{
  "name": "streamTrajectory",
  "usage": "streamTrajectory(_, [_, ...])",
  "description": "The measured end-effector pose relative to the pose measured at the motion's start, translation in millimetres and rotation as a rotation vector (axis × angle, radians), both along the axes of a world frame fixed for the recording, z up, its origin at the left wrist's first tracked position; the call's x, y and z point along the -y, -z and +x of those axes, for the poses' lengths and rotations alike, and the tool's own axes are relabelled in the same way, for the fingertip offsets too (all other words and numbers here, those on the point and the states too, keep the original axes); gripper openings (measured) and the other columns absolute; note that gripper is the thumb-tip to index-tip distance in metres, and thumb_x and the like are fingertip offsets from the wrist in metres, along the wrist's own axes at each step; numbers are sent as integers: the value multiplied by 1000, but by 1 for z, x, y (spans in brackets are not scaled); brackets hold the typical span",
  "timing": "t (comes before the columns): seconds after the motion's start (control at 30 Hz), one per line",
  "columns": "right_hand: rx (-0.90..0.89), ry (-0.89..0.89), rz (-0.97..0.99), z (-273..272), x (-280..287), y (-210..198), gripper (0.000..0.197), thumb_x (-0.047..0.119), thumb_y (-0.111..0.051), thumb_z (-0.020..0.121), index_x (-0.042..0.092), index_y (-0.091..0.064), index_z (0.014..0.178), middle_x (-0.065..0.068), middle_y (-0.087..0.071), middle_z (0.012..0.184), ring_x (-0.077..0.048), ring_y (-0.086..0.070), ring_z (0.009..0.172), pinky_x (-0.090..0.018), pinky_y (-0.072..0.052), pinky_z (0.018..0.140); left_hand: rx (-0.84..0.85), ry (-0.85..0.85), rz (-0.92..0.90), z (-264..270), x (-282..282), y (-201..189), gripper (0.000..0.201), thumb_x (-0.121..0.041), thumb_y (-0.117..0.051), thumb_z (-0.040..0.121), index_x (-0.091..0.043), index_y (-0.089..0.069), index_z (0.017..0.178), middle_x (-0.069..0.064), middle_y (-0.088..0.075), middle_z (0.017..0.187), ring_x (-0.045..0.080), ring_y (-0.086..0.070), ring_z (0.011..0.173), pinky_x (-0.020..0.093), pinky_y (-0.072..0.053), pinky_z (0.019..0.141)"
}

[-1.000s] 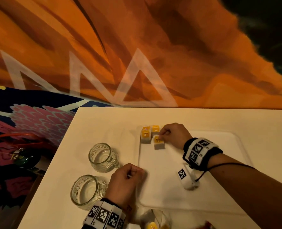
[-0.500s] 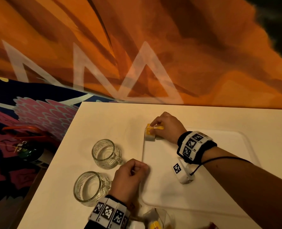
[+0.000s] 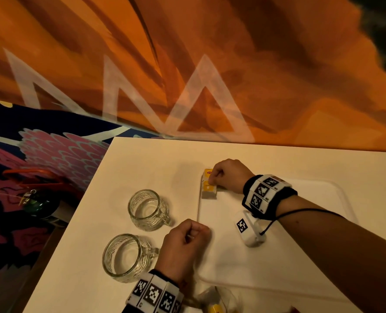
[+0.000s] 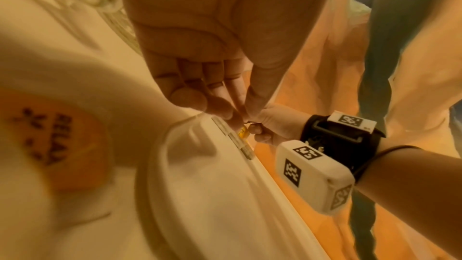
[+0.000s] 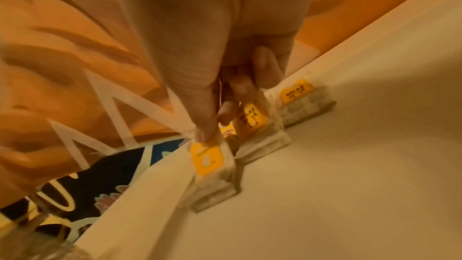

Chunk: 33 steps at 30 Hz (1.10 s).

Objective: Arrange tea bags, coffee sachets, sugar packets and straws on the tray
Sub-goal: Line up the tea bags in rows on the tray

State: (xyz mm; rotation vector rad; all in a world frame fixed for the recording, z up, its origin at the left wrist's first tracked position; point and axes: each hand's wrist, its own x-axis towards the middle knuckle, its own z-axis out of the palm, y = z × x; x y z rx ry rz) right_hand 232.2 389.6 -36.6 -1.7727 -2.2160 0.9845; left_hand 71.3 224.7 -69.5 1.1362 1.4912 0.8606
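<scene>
A white tray (image 3: 300,256) lies on the white table. Tea bags with yellow tags (image 3: 208,188) stand in its far left corner; the right wrist view shows three of them (image 5: 255,126). My right hand (image 3: 214,179) is on them. Its thumb and fingers (image 5: 207,126) pinch the top of the nearest tea bag (image 5: 210,165). My left hand (image 3: 187,236) is a curled fist resting at the tray's left rim (image 4: 155,165), and I see nothing in it.
Two empty glass mugs (image 3: 148,208) (image 3: 126,256) stand left of the tray, close to my left hand. A clear bag (image 3: 217,301) with a yellow-tagged item sits at the table's near edge. An orange wall runs along the far side.
My right hand has moved with the loose tea bag toward the tray's far left corner, in line with the others. The left fist has stayed at the rim.
</scene>
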Motion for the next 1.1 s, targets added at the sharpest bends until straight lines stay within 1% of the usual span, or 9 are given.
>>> streamTrajectory(0.23, [25,102,38,-3,-9,4,8,27,-69,82,28,-67,74,8,-63,84,-17,-61,85,-34,-52,77,7,-7,5,-6,0,0,6,-19,-69,84,-24,-71,81,1,-72,79,16,-64,73,30,-53,69])
streamTrajectory(0.33, [14,117,70,0,-2,1,10,31,-72,80,28,-64,86,5,-60,91,-18,-59,88,-32,-48,75,2,-13,15,-5,0,-10,6,-15,-66,85,-20,-70,83,5,-71,78,11,-61,64,21,-50,60])
streamTrajectory(0.47, [-103,74,122,9,34,-9,12,27,-71,84,19,-67,93,0,-62,92,-18,-56,83,-28,-39,69,6,-8,26,-4,8,-32,11,-7,-60,89,-13,-68,88,12,-69,79,12,-60,55,23,-50,52])
streamTrajectory(0.57, [-221,32,150,15,78,-17,9,23,-65,90,16,-69,91,-1,-67,92,-11,-56,78,-22,-39,68,-35,51,45,-6,19,-46,14,-7,-58,91,-15,-69,92,4,-68,75,8,-60,51,22,-50,51])
streamTrajectory(0.63, [-259,8,145,19,112,-21,8,24,-65,90,17,-70,89,7,-65,86,4,-53,70,-10,-36,63,-111,89,77,-8,29,-52,13,-10,-60,90,-18,-70,92,3,-70,74,8,-61,52,22,-51,53])
streamTrajectory(0.7, [-268,-20,102,21,142,-22,6,25,-67,88,21,-71,88,11,-65,84,9,-53,67,-8,-36,62,-224,132,107,-13,40,-52,12,-15,-62,88,-21,-72,93,3,-72,77,9,-64,54,20,-52,56])
streamTrajectory(0.87, [-199,-196,-59,31,203,-16,16,34,-75,80,26,-73,94,7,-69,89,-6,-59,75,-18,-44,69,-505,253,160,-20,79,-48,11,-25,-65,85,-29,-71,93,-10,-70,81,4,-61,63,24,-51,69])
streamTrajectory(0.97, [-121,-262,-101,35,225,-11,26,37,-79,75,28,-73,99,12,-66,93,0,-56,74,-16,-41,67,-626,252,179,-27,96,-44,19,-20,-63,86,-27,-70,103,-7,-66,97,9,-62,74,28,-52,77])
streamTrajectory(1.1, [-41,-279,-114,38,241,-7,22,35,-76,79,24,-73,98,9,-67,93,-5,-59,81,-25,-48,73,-662,309,73,-37,104,-35,40,-20,-66,80,-27,-62,119,-2,-61,112,14,-61,87,30,-51,85])
